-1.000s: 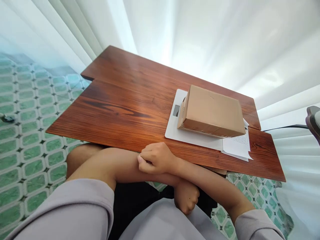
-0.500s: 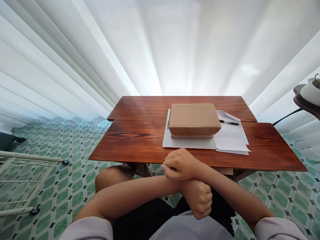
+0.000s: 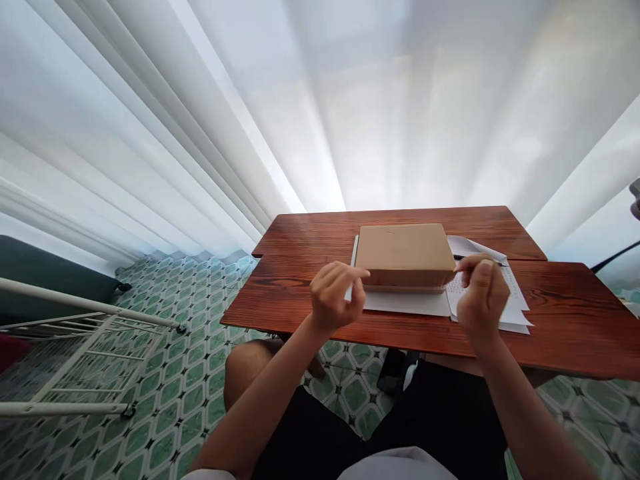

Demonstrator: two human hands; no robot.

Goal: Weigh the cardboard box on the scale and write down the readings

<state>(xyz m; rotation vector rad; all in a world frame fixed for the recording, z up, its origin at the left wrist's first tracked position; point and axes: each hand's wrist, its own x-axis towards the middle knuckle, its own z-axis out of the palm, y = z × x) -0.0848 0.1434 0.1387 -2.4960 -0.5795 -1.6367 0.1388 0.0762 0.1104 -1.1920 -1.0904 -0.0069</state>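
Both forearms reach forward over the table's (image 3: 575, 333) near edge. The left hand (image 3: 334, 297) hovers at the cardboard box's (image 3: 404, 252) left end — fingers loosely curled, forefinger out. The right hand (image 3: 481, 297) sits at its right end, fingertips pinched together, over the papers (image 3: 515, 310). The box lies mid-table.

Both arms reach forward, left hand (image 3: 334, 298) and right hand (image 3: 481, 298) raised apart, fingers loosely curled.

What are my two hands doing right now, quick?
Left hand: open, fingers curled, holding nothing, at the left end of the cardboard box.
Right hand: open, empty, at the box's right end.
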